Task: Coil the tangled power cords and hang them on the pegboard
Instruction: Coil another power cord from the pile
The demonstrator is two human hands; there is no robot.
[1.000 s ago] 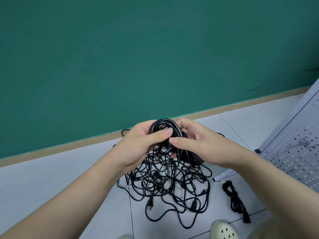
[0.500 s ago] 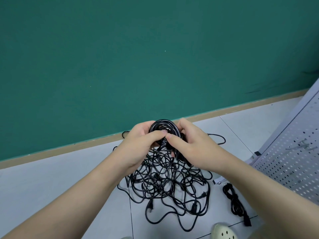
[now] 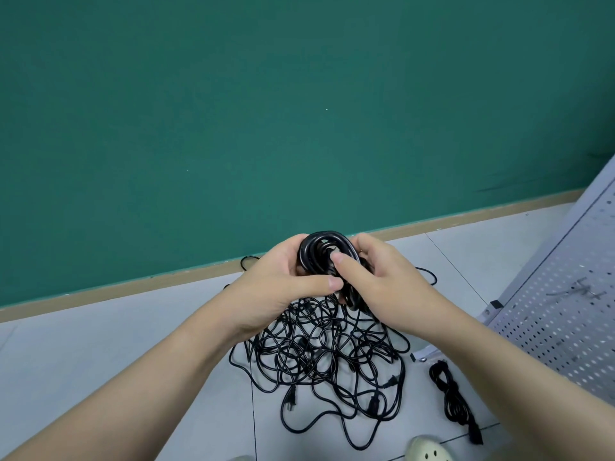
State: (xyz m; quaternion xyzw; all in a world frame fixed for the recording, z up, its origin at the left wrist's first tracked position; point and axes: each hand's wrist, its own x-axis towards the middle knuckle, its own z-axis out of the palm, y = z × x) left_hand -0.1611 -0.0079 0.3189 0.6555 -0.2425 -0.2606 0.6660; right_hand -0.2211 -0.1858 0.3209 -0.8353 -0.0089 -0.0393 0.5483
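Both hands are holding a black coiled cord (image 3: pixel 321 252) up in front of the green wall (image 3: pixel 266 111), above the floor. The left hand (image 3: pixel 283 281) is curling round the coil's left side, its grip closed with the thumb lying across the lower loops; the right hand (image 3: pixel 382 287) is gripping the right side, its thumb pressing on the front of the coil — fingers tucked behind, out of sight. Directly below, a tangled pile of black power cords (image 3: pixel 326 354) is sprawling over the pale tiled floor (image 3: pixel 100 344), several plugs showing at its near edge. A separate bundled cord (image 3: pixel 454 399) is lying on the floor just right of the pile, near the foot of the grey pegboard (image 3: pixel 559 311), which is standing at the right edge. A pale shoe (image 3: pixel 429 450) is showing at the bottom.
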